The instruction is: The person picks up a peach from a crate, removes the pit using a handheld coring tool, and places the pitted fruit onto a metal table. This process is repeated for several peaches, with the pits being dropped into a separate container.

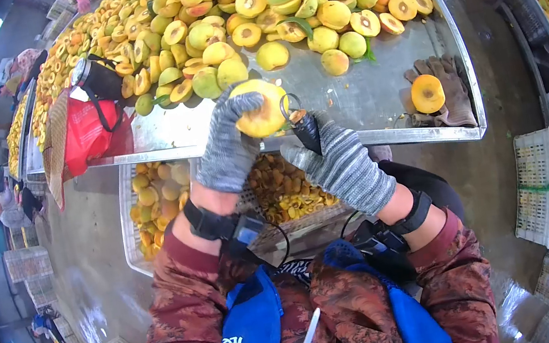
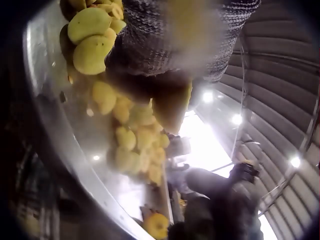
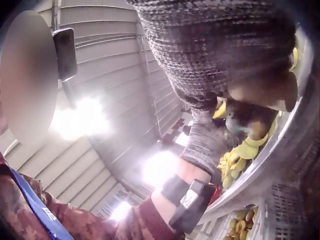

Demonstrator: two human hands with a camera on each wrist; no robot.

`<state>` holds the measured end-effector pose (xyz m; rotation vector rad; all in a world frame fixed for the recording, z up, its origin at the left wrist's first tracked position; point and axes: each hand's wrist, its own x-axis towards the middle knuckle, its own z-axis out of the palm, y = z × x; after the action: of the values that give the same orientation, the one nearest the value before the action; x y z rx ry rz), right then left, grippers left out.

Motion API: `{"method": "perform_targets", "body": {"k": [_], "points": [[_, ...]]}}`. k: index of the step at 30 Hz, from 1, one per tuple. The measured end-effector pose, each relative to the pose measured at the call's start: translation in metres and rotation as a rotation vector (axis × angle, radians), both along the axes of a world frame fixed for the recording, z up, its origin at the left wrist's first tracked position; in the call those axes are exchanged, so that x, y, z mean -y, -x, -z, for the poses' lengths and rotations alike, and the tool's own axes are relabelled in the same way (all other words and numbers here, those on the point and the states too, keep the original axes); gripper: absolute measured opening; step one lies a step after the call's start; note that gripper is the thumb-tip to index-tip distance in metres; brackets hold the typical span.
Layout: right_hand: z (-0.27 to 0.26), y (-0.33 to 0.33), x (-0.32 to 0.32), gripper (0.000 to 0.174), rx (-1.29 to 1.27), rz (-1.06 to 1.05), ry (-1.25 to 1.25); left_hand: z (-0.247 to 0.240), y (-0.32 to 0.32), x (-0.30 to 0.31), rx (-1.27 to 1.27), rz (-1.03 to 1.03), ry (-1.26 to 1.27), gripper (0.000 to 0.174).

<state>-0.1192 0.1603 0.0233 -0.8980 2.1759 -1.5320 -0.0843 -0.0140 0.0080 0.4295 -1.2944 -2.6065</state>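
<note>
Just over the near edge of the metal table, my gloved left hand (image 1: 223, 152) grips a yellow peach (image 1: 258, 118). My right hand (image 1: 348, 166), also in a grey knit glove, holds a pitting tool by its black-wrapped handle (image 1: 309, 134). The tool's thin metal loop stands right at the peach's right side. In the left wrist view, the glove (image 2: 145, 47) hides much of the fruit (image 2: 172, 107). Seen from the right wrist, the glove (image 3: 215, 55) covers most of the tool.
A large heap of whole and halved peaches (image 1: 249, 5) covers the back of the metal table (image 1: 364, 105). At right, one peach half (image 1: 427, 93) lies on brown gloves (image 1: 457, 84). A red bag (image 1: 87, 132) sits left. Below are crates of halves (image 1: 150, 193) and scraps (image 1: 283, 184).
</note>
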Motion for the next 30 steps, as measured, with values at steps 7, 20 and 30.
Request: {"method": "perform_targets", "body": {"k": [7,20,30], "points": [[0.002,-0.012,0.006,0.04,-0.018,-0.117,-0.153,0.011,-0.029,-0.019,0.004,-0.208,1.206,0.03],[0.017,-0.027,0.014,0.048,0.025,-0.216,-0.104,-0.012,-0.047,-0.043,-0.082,-0.366,0.728,0.031],[0.011,-0.042,0.005,0.048,0.137,-0.295,-0.047,-0.031,-0.057,-0.063,-0.154,-0.423,0.635,0.047]]}}
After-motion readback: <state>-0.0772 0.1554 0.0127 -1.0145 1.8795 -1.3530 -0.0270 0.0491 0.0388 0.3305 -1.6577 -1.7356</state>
